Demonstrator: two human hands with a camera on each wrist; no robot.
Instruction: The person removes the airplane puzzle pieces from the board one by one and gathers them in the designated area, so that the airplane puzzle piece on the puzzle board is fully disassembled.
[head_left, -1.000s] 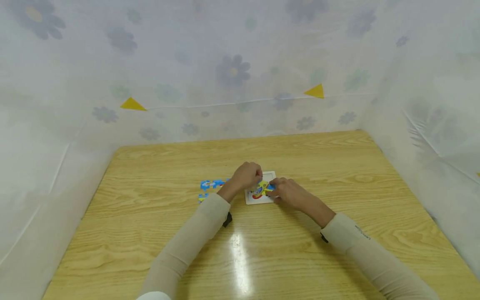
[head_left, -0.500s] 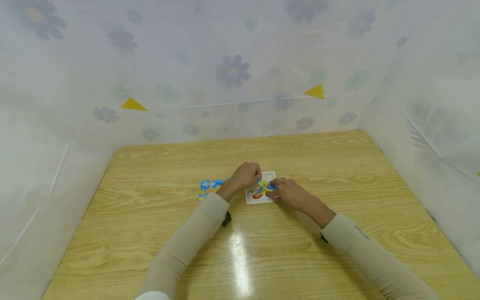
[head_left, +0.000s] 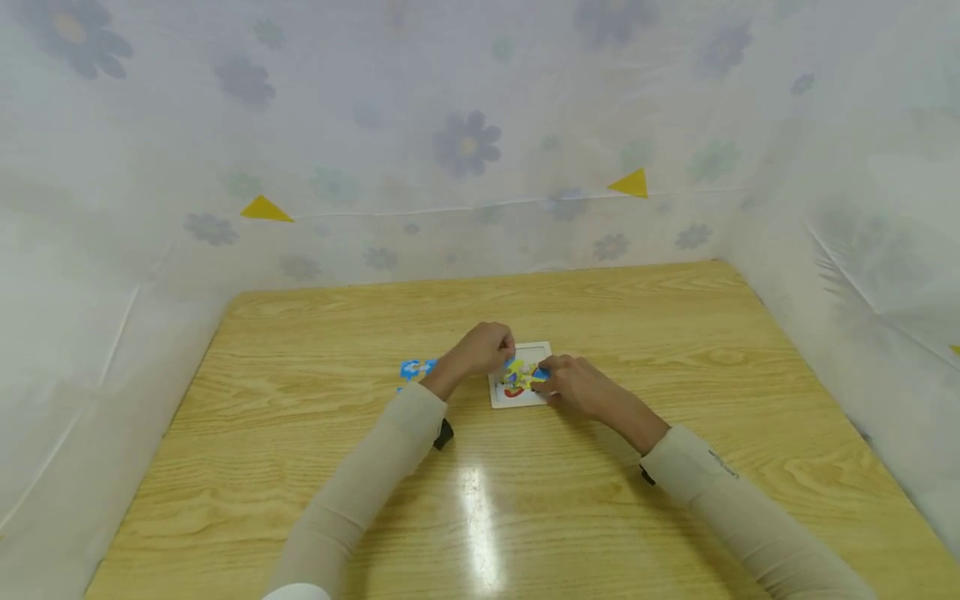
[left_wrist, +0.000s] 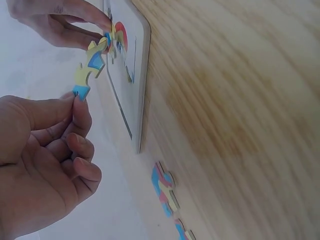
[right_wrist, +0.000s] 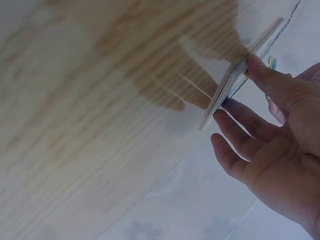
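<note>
The left hand [head_left: 478, 348] pinches a yellow-and-blue puzzle piece [left_wrist: 82, 76] between thumb and forefinger at the left side of a white tray [head_left: 521, 405]; apart from it, the right hand [head_left: 585, 387] touches the tray's right side, though whether it grips anything I cannot tell. Loose pieces [head_left: 415, 368] lie left on the wooden table [head_left: 300, 458], flowered sheeting [head_left: 360, 150] at the far side

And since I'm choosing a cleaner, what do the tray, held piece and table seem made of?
Tray: probably board; smooth white face, straight rigid edge.
Held piece: likely thin wood or card; printed face, pale cut edge.
Table: perhaps laminate; wood grain, glossy reflection.
</note>
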